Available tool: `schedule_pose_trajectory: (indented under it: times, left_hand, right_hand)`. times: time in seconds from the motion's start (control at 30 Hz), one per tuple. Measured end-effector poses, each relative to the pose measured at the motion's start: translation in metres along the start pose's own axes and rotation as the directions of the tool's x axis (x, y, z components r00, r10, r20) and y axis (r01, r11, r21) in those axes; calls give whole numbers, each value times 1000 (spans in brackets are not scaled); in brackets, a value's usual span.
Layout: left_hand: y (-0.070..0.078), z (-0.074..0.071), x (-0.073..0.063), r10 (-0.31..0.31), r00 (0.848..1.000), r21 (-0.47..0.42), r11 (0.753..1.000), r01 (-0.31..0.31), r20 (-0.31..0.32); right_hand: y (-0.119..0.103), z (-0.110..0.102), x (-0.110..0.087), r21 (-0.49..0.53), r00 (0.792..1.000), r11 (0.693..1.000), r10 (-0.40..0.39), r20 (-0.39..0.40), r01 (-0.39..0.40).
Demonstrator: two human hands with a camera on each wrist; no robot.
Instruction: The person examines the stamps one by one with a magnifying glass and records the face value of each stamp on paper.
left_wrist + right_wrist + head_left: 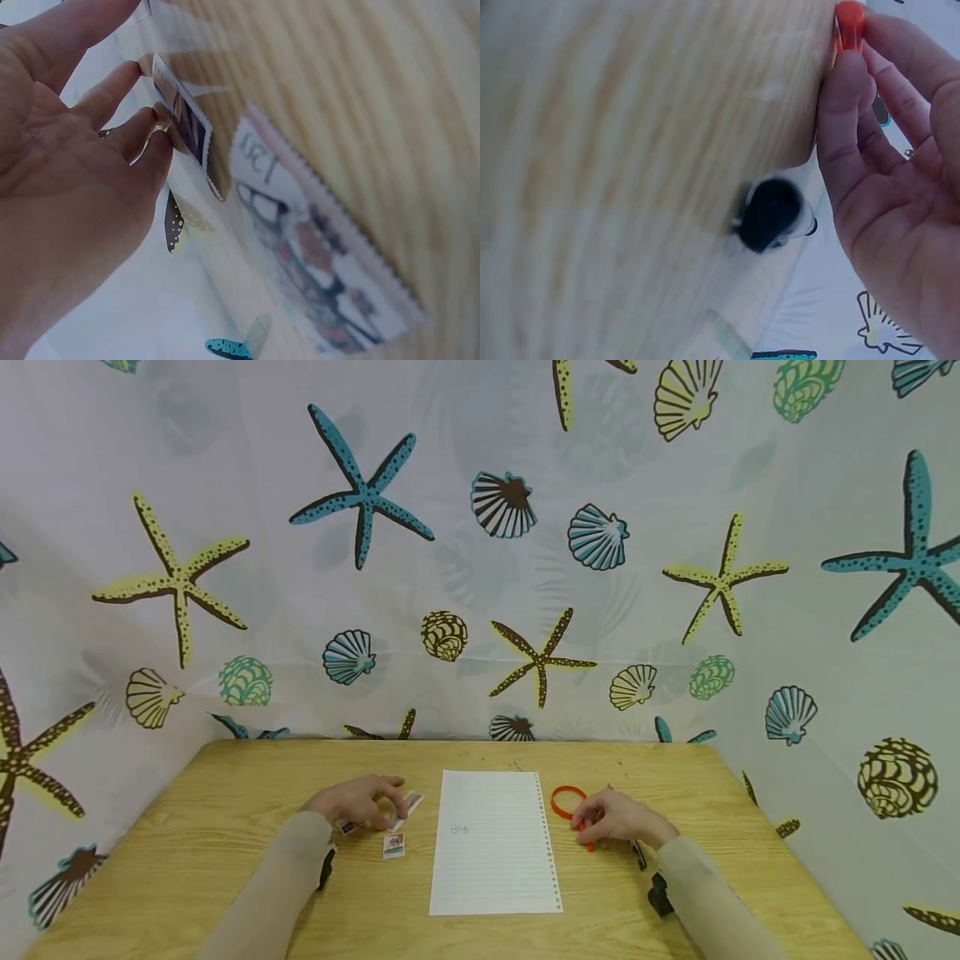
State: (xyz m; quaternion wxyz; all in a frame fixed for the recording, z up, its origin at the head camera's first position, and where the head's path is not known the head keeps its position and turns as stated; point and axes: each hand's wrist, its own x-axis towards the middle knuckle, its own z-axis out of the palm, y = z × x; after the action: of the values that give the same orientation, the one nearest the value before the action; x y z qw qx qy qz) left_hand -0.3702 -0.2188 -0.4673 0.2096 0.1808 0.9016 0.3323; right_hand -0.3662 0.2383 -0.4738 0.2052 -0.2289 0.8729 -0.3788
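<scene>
Over the postage stamps on the left side of the table, my left hand [365, 802] reaches with extended fingers. Its fingertips are right at the edge of one dark-pictured stamp [184, 120] in the left wrist view. A larger-looking stamp [307, 255] with printed numerals lies nearer that camera. Another small stamp [393, 846] lies apart, closer to the person. On the right, my right hand [618, 817] pinches the handle of a red-rimmed magnifying glass [567, 790] between thumb and fingers. The red handle end [850, 22] shows at those fingertips in the right wrist view.
A lined sheet of paper [495, 852] with a short handwritten mark lies between the hands. Beside the right wrist is a dark pen [638, 854], its black end [772, 214] towards the wrist camera. Shell-and-starfish cloth [450, 693] borders the wooden table [300, 760].
</scene>
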Motion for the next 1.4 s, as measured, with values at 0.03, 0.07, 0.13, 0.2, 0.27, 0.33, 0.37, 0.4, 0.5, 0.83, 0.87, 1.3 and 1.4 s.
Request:
schedule_pose_trajectory:
  times: [0.03,0.07,0.13,0.2,0.27,0.33,0.37,0.4,0.5,0.83,0.87,1.3,1.4]
  left_hand:
    - [0,0,-1,1,1000,-4,1000,-1,1]
    - [0,0,-1,6,1000,-4,1000,-6,2]
    - [0,0,-2,7,1000,0,1000,-7,1]
    - [0,0,-2,10,1000,-3,1000,-10,1]
    - [0,0,-2,17,1000,0,1000,-17,0]
    - [-1,0,-2,19,1000,-4,1000,-19,-1]
    - [-1,0,-2,19,1000,-5,1000,-19,-2]
    - [-1,0,-2,18,1000,-5,1000,-18,-2]
    - [-2,0,-2,10,1000,-9,1000,-10,-1]
    - [-4,1,-5,14,1000,-11,1000,-15,-7]
    - [-5,1,-5,14,1000,-14,1000,-14,-7]
    - [-6,-2,-2,5,1000,-23,1000,-5,2]
    - [-6,-2,-2,6,1000,-27,1000,-6,7]
  right_hand:
    - [0,1,0,-10,1000,1000,3,-7,-3]
    - [-1,1,1,-20,1000,1000,0,-14,0]
    - [-3,2,1,-36,1000,999,11,-28,-12]
    - [-5,4,1,-45,999,999,21,-41,-23]
    - [-6,5,1,-44,998,998,34,-56,-36]
    - [-7,6,1,-35,996,998,49,-69,-52]
    - [-8,7,1,-28,996,998,54,-75,-57]
    - [-8,7,1,-20,995,998,59,-81,-61]
    - [-7,8,1,2,993,997,77,-92,-77]
    - [-2,7,-1,67,995,997,51,-80,-46]
    - [-1,7,-2,77,996,996,45,-75,-39]
    - [4,4,-5,136,998,991,27,-49,-20]
    - [5,3,-7,155,999,988,18,-34,-12]
